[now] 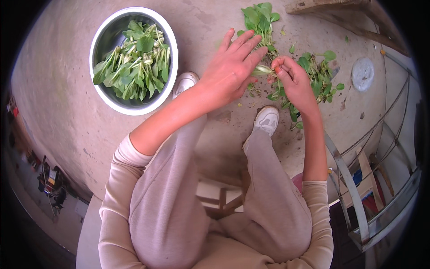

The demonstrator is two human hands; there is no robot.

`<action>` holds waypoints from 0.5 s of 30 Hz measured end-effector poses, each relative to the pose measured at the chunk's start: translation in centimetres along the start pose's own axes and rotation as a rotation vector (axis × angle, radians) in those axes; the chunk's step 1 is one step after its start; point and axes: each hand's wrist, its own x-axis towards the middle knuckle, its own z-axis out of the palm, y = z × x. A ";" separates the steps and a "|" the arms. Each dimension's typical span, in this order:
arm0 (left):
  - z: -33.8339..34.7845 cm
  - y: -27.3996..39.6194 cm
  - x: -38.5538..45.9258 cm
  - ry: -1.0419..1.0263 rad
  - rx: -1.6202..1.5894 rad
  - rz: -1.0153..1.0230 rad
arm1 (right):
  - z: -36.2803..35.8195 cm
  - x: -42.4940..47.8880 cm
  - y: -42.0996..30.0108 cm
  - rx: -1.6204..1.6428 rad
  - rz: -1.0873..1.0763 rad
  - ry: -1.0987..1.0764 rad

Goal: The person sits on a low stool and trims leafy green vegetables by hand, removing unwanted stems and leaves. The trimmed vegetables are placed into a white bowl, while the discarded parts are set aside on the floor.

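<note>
My left hand (237, 67) is spread palm down over a leafy green plant (263, 70), whose pale stem base points right. The fingers and thumb of my right hand (293, 79) pinch that base at its root end. Whether my left palm touches the leaves is hidden. Just beyond my hands lies a bunch of leafy greens (261, 20) on the floor, its stems towards me. More loose greens (317, 72), with bits of soil, spread beside and under my right hand. At the left, a steel basin (134, 109) holds a heap of greens (136, 67) with pale stem bases.
My two shoes (267, 119) stand on the concrete floor (215, 131) below the hands. A wooden frame (322, 7) reaches in at the top right. A round pale object (362, 74) lies at the right, above a metal rack (361, 208) with cords.
</note>
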 end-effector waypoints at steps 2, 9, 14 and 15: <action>-0.1 -0.2 0.0 -0.169 -0.104 -0.084 | 1.2 -0.6 -0.8 0.084 -0.037 -0.017; -0.4 -1.4 -0.9 -0.454 -0.735 -0.689 | 2.5 -1.0 -1.9 -0.302 -0.150 -0.028; -0.9 -1.6 -1.1 -0.486 -0.747 -0.706 | 3.1 -1.0 -1.5 -0.594 -0.342 0.027; -1.1 -1.5 -1.0 -0.494 -0.742 -0.715 | 3.1 -0.9 -1.4 -0.646 -0.349 0.031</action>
